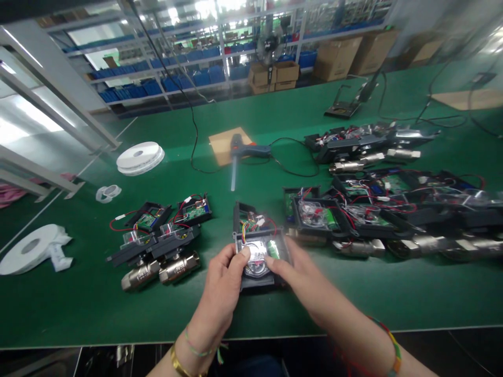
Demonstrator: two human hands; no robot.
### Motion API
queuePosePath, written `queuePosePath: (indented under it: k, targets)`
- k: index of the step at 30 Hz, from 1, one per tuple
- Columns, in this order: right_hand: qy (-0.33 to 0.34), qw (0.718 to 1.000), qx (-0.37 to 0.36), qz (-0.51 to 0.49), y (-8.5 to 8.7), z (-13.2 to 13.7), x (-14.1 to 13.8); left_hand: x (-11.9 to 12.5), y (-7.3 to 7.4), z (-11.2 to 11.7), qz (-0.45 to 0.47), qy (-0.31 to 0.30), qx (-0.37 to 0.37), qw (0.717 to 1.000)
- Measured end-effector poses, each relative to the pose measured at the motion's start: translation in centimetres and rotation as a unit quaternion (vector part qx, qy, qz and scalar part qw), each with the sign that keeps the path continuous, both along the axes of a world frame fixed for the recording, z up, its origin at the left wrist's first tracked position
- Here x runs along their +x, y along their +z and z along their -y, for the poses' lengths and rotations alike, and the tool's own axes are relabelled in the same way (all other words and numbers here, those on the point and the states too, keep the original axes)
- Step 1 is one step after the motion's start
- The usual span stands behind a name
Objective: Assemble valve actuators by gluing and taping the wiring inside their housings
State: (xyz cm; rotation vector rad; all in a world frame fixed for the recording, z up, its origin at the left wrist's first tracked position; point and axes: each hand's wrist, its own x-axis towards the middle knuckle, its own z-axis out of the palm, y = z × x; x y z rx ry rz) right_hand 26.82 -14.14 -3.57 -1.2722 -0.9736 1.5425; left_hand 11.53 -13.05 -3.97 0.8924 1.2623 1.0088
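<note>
Clearly, the spacing across the green bench [118, 309] centres on the person's two hands. Farthest left lies a white roll [21, 256] with a loose end, and right of it stands a pair of electronic units [173, 241] with metal fittings at their near side, well apart from the left hand [220, 285]. That hand is partly closed, its thumb on the left part of an open housing [257, 248] and its fingers curled about that side. The housing sits between the hands, straight in front of the person; its two dark sections stand one behind the other, so the whole runs away from the body, with wires crossing between them. Neither hand is nearer, as both touch it. The right hand [304, 275], slightly blurred, grips the right side, thumb reaching inward over the face near a green cylinder [273, 250]; its fingers are mostly hidden, so their exact hold cannot be told. Just beyond, to the right, more units [320, 217] crowd together in rows.
</note>
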Motion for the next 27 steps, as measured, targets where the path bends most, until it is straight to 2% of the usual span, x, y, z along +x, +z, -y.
queuePosePath:
  k: [3,10,14,19,27]
  targets:
    - [-0.004,1.0,0.002,0.018,-0.1,-0.1,0.1,-0.1,-0.2,0.0,0.002,-0.008,0.003,1.0]
    - [0.018,0.99,0.003,0.14,-0.8,-0.6,0.6,-0.7,-1.4,1.4,0.002,-0.039,0.018,0.999]
    - [-0.022,0.997,0.028,0.075,-1.3,-0.1,-0.3,-1.1,-1.7,2.1,-0.015,-0.026,0.038,0.999]
    - [-0.05,0.998,0.035,0.001,-1.2,0.6,-1.3,-1.1,-1.7,2.3,-0.007,0.004,0.001,1.0]
    - [-0.029,0.998,0.03,0.047,-1.1,0.8,-0.5,-1.2,-2.0,2.8,-0.063,0.03,-0.01,0.998]
